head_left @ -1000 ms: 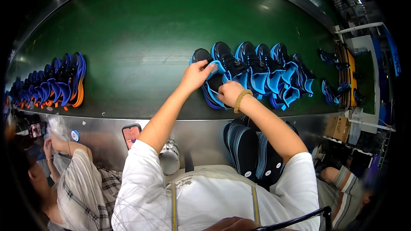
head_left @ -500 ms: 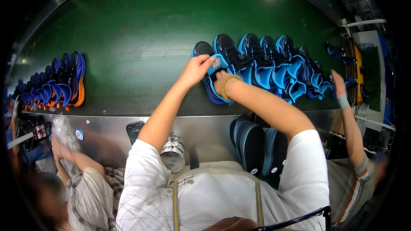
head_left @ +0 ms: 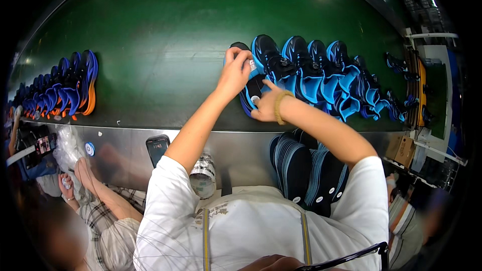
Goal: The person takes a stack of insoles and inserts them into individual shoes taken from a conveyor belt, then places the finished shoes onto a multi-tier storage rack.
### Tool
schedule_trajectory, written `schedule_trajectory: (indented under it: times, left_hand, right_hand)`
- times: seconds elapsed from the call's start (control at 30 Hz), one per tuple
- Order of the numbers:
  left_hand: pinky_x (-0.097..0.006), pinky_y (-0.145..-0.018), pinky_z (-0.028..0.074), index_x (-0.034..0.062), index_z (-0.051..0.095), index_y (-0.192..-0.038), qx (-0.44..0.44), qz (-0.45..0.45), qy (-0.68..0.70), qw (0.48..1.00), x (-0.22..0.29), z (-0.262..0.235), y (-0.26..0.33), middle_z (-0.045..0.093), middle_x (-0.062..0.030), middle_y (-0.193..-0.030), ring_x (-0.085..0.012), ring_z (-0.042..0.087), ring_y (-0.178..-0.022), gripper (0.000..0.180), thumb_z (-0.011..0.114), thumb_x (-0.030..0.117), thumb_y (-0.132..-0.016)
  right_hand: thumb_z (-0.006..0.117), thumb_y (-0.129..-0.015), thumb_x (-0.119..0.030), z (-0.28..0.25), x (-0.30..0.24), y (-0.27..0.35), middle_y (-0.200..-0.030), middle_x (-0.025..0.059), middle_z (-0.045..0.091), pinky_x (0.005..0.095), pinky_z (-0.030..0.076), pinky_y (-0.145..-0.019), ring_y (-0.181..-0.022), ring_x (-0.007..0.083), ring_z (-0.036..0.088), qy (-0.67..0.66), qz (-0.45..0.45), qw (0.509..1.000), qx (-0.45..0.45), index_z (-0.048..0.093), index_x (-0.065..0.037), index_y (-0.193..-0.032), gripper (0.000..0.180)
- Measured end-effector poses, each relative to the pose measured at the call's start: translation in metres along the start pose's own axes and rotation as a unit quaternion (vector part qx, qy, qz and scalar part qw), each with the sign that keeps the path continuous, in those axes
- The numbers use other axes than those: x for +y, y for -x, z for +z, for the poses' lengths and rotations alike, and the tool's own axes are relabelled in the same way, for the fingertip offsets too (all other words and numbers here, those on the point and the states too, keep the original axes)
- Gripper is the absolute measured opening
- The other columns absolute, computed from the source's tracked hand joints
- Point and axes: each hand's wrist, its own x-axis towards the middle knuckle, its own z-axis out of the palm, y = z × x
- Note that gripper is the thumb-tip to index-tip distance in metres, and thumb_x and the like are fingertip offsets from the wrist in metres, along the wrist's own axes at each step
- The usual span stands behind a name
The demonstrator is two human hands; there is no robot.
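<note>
A black sneaker with blue edging (head_left: 246, 106) lies at the left end of a row of like shoes, toe pointing away. My left hand (head_left: 235, 74) is closed, pinching its light-blue tongue near a white label (head_left: 252, 65). At the heel, my right hand (head_left: 271, 103), with a yellowish band on its wrist, grips the collar side; the index finger stretches along the opening and the thumb lies by the heel. Inside the shoe a black insole (head_left: 255, 88) shows, with a white round sticker at its heel. My fingers hide part of the shoe. Striped black-and-blue insoles (head_left: 291, 170) lie near my lap.
More black-and-blue sneakers (head_left: 296, 65) stand close on the right. Blue-and-orange sneakers (head_left: 88, 83) line the left of the green surface (head_left: 160, 30). On the metal edge (head_left: 120, 155) are a phone (head_left: 157, 148) and a clear container (head_left: 203, 175). Co-workers sit on both sides.
My right hand has drawn back from inside the shoe to its heel, uncovering the insole and sticker. My left hand still holds the tongue. The right co-worker's arm has left the table.
</note>
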Motion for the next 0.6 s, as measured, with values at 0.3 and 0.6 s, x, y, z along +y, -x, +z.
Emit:
schedule_trajectory:
  times: [0.3,0.6]
  left_hand:
    - [-0.038,-0.069,0.044,0.0023,0.036,-0.094,-0.104,0.084,-0.093,0.987,0.014,0.001,0.006,0.034,-0.0165,-0.109,-0.0363,0.047,-0.088,0.041,0.062,-0.002,-0.062]
    - [-0.034,-0.064,0.047,0.002,0.049,-0.085,-0.06,0.163,-0.235,0.956,0.028,-0.034,0.035,0.047,-0.0164,-0.102,-0.0293,0.055,-0.078,0.018,0.059,0.002,-0.07]
  right_hand:
    - [0.052,-0.073,-0.017,0.07,-0.017,0.032,-0.088,0.0119,0.054,0.0367,0.027,-0.091,-0.086,0.0252,0.05,-0.153,0.029,0.842,0.517,0.055,-0.002,-0.084,0.02]
    - [0.049,-0.068,0.0,0.103,-0.043,0.042,-0.103,0.0146,0.047,0.0373,0.038,-0.085,-0.095,0.0328,0.046,-0.256,0.005,0.793,0.553,0.05,0.004,-0.095,0.028]
